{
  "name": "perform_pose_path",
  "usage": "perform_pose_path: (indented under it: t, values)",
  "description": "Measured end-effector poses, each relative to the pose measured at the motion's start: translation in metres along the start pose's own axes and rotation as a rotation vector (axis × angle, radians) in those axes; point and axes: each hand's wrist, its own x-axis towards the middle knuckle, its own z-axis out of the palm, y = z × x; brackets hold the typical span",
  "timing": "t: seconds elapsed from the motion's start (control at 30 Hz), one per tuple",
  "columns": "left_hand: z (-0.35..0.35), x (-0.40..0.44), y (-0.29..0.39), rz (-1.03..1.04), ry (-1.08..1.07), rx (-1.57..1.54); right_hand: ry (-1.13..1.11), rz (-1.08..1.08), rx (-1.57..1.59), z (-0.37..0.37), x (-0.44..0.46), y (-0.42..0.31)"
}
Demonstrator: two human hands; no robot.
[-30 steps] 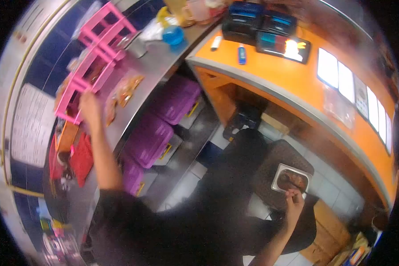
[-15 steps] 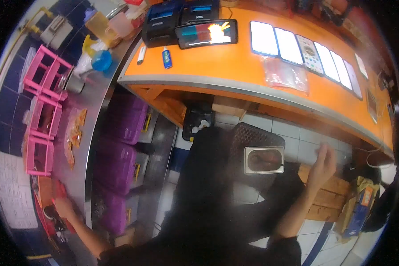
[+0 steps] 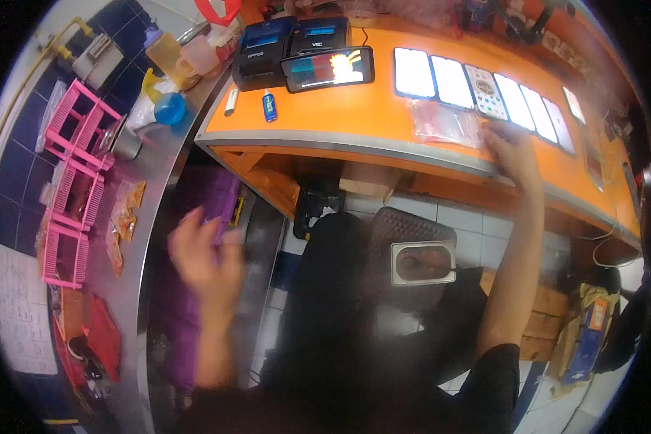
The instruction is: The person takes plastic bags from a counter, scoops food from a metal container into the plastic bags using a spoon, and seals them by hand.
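My left hand is raised in front of the purple bins, blurred, with its fingers spread and nothing visible in them. My right hand reaches over the front edge of the orange counter. Its bent fingers are beside the right end of a clear plastic bag; whether they touch or grip it is unclear. Behind the bag lie several phones in a row, most with bright white screens. A steel rectangular pan with dark contents is below, near a black woven-textured seat.
Another phone leans against black printers. A blue small bottle and a white lighter-shaped object lie close by. On the left, a steel worktop carries pink baskets, orange packets and a red item.
My left hand has left the red item on the worktop and moved right. My right hand has risen from beside the pan to the counter edge by the bag. The view has shifted slightly.
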Motion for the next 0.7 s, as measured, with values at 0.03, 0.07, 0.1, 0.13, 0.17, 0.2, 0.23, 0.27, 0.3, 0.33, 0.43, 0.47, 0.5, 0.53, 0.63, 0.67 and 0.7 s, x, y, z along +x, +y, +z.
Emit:
perform_pose_path:
  t: [0.03, 0.07, 0.1, 0.13, 0.17, 0.2, 0.23, 0.27, 0.3, 0.33, 0.43, 0.47, 0.5, 0.53, 0.63, 0.67, 0.7]
  values:
    - [0.022, 0.014, 0.032, 0.078, -0.037, -0.182, -0.001, -0.061, -0.025, 0.001, 0.001, 0.003]
    - [0.044, 0.027, 0.058, 0.188, -0.070, -0.294, 0.000, -0.071, -0.040, 0.002, 0.000, 0.005]
    - [0.062, 0.042, 0.086, 0.191, -0.103, -0.462, 0.001, -0.049, -0.096, 0.001, 0.000, 0.007]
    - [0.089, 0.053, 0.107, 0.293, -0.004, -0.489, 0.000, -0.028, -0.153, -0.002, 0.000, 0.005]
    - [0.107, 0.068, 0.129, 0.300, -0.029, -0.519, -0.003, -0.039, -0.169, -0.004, -0.001, -0.003]
    - [0.121, 0.081, 0.148, 0.313, -0.054, -0.546, -0.019, 0.056, -0.149, -0.003, -0.003, -0.013]
    - [0.138, 0.088, 0.164, 0.310, -0.042, -0.549, -0.031, 0.152, -0.127, -0.003, -0.004, -0.021]
    - [0.157, 0.092, 0.177, 0.279, -0.100, -0.497, 0.010, 0.074, -0.126, -0.001, -0.002, -0.015]
    - [0.167, 0.096, 0.184, 0.250, -0.161, -0.448, 0.018, 0.069, -0.133, -0.001, 0.001, -0.018]
    - [0.175, 0.097, 0.185, 0.254, -0.156, -0.458, -0.019, 0.127, -0.151, 0.001, 0.004, -0.022]
    - [0.189, 0.095, 0.190, 0.287, -0.261, -0.407, 0.022, 0.011, -0.235, 0.004, 0.016, 0.001]
    - [0.188, 0.095, 0.188, 0.294, -0.248, -0.427, 0.022, 0.034, -0.275, 0.005, 0.019, 0.002]
    - [0.188, 0.094, 0.187, 0.298, -0.236, -0.445, 0.019, 0.057, -0.315, 0.007, 0.019, 0.000]
    - [0.189, 0.093, 0.187, 0.301, -0.229, -0.433, -0.003, 0.112, -0.353, 0.007, 0.018, -0.012]
    - [0.189, 0.092, 0.185, 0.329, -0.226, -0.412, -0.012, 0.080, -0.428, 0.014, 0.021, -0.015]
    - [0.189, 0.093, 0.185, 0.336, -0.229, -0.416, -0.007, 0.087, -0.427, 0.016, 0.021, -0.014]
    - [0.189, 0.093, 0.185, 0.324, -0.225, -0.427, 0.029, 0.055, -0.370, 0.018, 0.020, -0.012]
